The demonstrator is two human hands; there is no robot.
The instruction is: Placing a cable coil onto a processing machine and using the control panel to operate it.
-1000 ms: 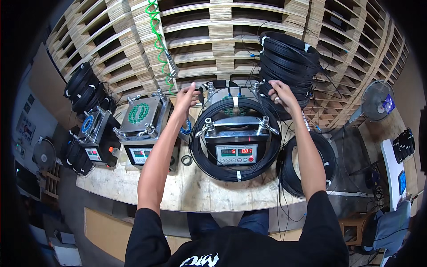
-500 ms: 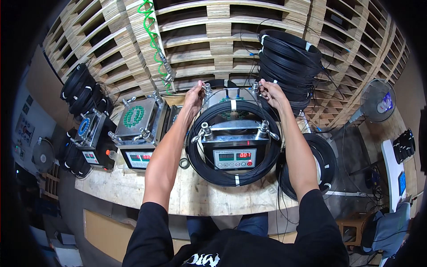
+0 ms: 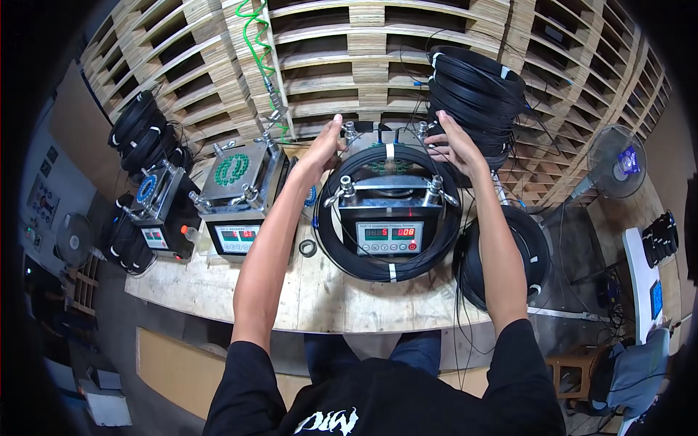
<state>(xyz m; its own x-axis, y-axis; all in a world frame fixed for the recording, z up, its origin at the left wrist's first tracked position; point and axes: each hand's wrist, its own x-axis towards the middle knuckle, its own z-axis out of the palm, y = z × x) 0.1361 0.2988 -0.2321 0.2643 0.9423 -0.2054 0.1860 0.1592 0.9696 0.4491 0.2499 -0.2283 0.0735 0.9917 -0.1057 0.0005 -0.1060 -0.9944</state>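
Black coil (image 3: 367,269) round a panel (image 3: 390,240), left fingers (image 3: 333,127) half-curled, hold unclear, right fingers (image 3: 448,126) spread, empty, bare bench (image 3: 342,305) to front edge (image 3: 349,330)

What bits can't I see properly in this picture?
All in the head view:
Left hand: some fingers hidden behind the hand itself.
Rightmost machine: bottom front hidden by the cable coil around it.
Coil lying at right: partly hidden by the right forearm.
Green hose: top cut off by the picture's edge.
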